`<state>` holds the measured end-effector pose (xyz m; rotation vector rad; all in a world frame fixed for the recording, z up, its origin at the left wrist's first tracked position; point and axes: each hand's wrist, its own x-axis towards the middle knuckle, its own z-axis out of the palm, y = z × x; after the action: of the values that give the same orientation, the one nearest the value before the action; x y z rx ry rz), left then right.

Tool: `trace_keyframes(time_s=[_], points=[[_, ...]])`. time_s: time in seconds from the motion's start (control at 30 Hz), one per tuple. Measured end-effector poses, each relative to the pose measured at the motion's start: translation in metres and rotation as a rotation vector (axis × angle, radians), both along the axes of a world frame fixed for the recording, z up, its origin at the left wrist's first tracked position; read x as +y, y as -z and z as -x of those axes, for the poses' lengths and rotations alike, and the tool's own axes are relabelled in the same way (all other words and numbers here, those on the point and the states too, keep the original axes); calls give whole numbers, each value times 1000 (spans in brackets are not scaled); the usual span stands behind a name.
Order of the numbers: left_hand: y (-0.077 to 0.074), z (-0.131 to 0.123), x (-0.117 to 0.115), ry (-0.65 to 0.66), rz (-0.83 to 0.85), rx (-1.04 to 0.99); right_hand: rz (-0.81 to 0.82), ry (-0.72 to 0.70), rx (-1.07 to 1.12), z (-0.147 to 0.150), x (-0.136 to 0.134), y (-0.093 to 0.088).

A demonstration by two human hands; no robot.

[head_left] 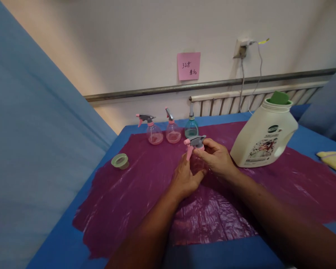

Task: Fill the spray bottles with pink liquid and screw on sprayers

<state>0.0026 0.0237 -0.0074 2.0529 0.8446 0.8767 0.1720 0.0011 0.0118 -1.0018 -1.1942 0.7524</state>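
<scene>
A clear pink spray bottle (197, 163) with a grey and pink trigger head stands upright between my two hands. My left hand (186, 177) is wrapped round its body from the left and below. With thumb and fingers closed, my right hand (216, 157) grips the collar just under the trigger head. Behind them stand two more pink spray bottles (155, 135) and a teal spray bottle (191, 129), each with some liquid inside. To the right of my right hand is a large cream detergent jug (264, 136), its mouth holding something green.
A pale green cap (120, 161) lies at the left on the purple plastic sheet (140, 198). That sheet covers a blue surface. A yellow cloth (334, 161) lies at far right. Blue curtains (30, 130) hang at the left, and a wall with a metal rail (156, 89) stands behind.
</scene>
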Motion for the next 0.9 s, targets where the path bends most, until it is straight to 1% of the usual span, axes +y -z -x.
trace_keyframes(time_s=[0.07, 0.2, 0.27, 0.43, 0.53, 0.6, 0.7, 0.8, 0.9], points=[[1, 0, 0, -13, -11, 14, 29, -34, 39, -4, -3, -4], [4, -2, 1, -43, -28, 25, 56, -175, 131, -13, -5, -12], [5, -2, 1, -47, -39, 17, 73, -220, 170, -16, -4, -14], [7, -2, 1, -43, -79, 23, 103, -256, 252, -20, -4, -15], [7, -2, 2, -37, -90, 22, 88, -272, 210, -21, -5, -17], [7, -2, 2, -31, -85, 15, 73, -276, 179, -21, -5, -17], [8, -2, 1, -40, -55, 2, 52, -251, 190, -19, -2, -10], [9, -1, 1, -58, -42, 0, 43, -137, 223, -13, 1, -2], [9, -1, 1, -60, -42, -5, 56, -55, 241, -7, 3, 0]])
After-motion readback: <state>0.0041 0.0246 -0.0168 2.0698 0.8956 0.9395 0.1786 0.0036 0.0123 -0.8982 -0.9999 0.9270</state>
